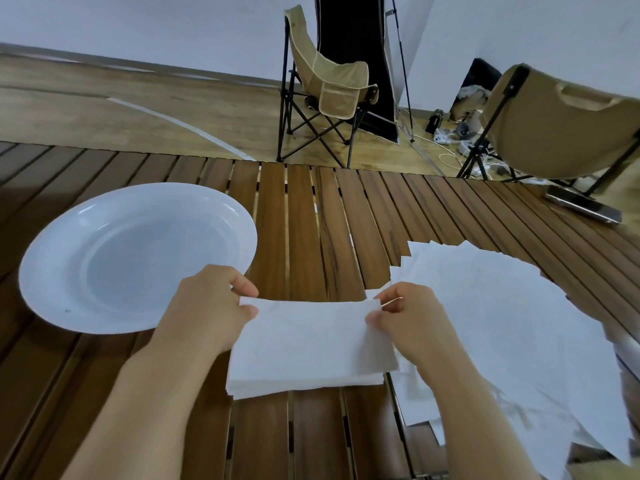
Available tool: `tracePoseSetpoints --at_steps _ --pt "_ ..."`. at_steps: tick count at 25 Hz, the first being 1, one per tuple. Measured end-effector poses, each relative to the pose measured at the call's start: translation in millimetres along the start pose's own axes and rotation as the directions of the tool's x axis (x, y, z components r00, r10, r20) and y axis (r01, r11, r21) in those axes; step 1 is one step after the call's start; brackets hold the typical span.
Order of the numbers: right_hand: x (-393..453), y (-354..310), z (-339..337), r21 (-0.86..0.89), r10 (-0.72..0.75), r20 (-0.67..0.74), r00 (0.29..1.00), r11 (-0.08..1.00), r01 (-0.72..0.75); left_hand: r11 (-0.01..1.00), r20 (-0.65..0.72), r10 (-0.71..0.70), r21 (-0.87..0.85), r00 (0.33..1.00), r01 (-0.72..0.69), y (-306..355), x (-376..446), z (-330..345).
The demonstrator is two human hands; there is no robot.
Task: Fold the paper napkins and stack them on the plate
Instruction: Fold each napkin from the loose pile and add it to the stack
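Note:
A white paper napkin (pixel 308 344), folded into a rectangle, hangs just above the slatted wooden table. My left hand (pixel 207 306) pinches its upper left corner between thumb and fingers. My right hand (pixel 412 323) pinches its upper right corner. A wide white plate (pixel 52 282) lies on the table to the left, beside my left hand, with nothing on it. A fanned pile of unfolded white napkins (pixel 502 323) spreads over the table to the right, partly behind my right hand.
The wooden slat table (pixel 304 223) reaches to a far edge. A dark flat device (pixel 581 204) lies at its far right. Beyond, two beige folding chairs (pixel 329 88) stand on the wooden floor, with cables and a tripod near the right one.

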State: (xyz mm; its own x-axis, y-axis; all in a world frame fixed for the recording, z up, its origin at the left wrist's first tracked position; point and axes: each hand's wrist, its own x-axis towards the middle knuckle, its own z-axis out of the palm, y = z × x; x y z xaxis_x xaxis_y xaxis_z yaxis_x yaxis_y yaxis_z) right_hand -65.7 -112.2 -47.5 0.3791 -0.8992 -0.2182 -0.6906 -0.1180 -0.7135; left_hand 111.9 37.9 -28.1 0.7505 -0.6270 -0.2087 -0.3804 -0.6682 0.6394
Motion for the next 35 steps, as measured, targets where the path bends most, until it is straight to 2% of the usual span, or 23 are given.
tracePoseSetpoints --at_steps 3,8,11,13,15,17,18,20,24,29,32,35 --pt "0.2 4.6 17.8 -0.125 -0.018 -0.011 1.000 0.992 0.017 0.996 0.022 -0.039 0.080 0.999 0.037 -2.1 2.5 8.0" --pt "1.0 6.1 29.9 -0.180 -0.047 -0.042 0.998 0.983 0.038 0.963 0.083 -0.091 0.261 0.992 0.067 -1.4 5.6 14.8" --pt "-2.8 2.0 28.3 -0.218 -0.086 -0.071 0.994 0.973 0.069 0.943 0.158 -0.085 0.332 0.984 0.028 4.6 3.3 12.9" --pt "-6.4 -0.2 17.1 -0.276 -0.127 -0.145 0.981 0.958 0.083 0.930 0.202 -0.057 0.367 0.978 -0.022 9.0 -5.1 8.0" --pt "-10.1 1.6 -0.6 -0.431 -0.146 -0.222 0.964 0.902 0.038 0.926 0.210 -0.024 0.374 0.977 -0.058 10.8 -17.7 2.2" --pt "-16.8 7.2 -16.1 -0.597 -0.119 -0.246 0.962 0.800 -0.053 0.945 0.195 0.019 0.318 0.981 -0.081 11.6 -26.6 -2.5" --pt "-20.4 10.2 -20.2 -0.625 -0.089 -0.244 0.966 0.776 -0.087 0.959 0.188 0.032 0.272 0.982 -0.084 11.7 -28.6 -4.3" --pt "-25.1 13.7 -23.0 -0.617 -0.039 -0.233 0.972 0.778 -0.116 0.978 0.175 0.042 0.194 0.984 -0.077 11.2 -28.6 -5.5" --pt "-23.0 11.7 -25.7 -0.591 -0.009 -0.236 0.972 0.795 -0.136 0.987 0.177 0.051 0.141 0.983 -0.077 8.4 -24.7 -2.9" --pt "-19.4 2.4 -34.1 -0.492 -0.051 -0.345 0.937 0.860 -0.134 0.989 0.147 0.059 0.123 0.987 -0.077 3.8 -20.0 -4.2" --pt "-19.0 -2.8 -43.1 -0.382 -0.172 -0.425 0.889 0.924 -0.003 0.995 0.114 0.051 0.076 0.992 -0.060 0.8 -16.2 -5.7" --pt "-22.2 -14.7 -44.4 -0.268 -0.297 -0.414 0.860 0.943 0.196 0.996 0.080 0.075 0.051 0.994 -0.079 1.1 -12.9 -5.7"
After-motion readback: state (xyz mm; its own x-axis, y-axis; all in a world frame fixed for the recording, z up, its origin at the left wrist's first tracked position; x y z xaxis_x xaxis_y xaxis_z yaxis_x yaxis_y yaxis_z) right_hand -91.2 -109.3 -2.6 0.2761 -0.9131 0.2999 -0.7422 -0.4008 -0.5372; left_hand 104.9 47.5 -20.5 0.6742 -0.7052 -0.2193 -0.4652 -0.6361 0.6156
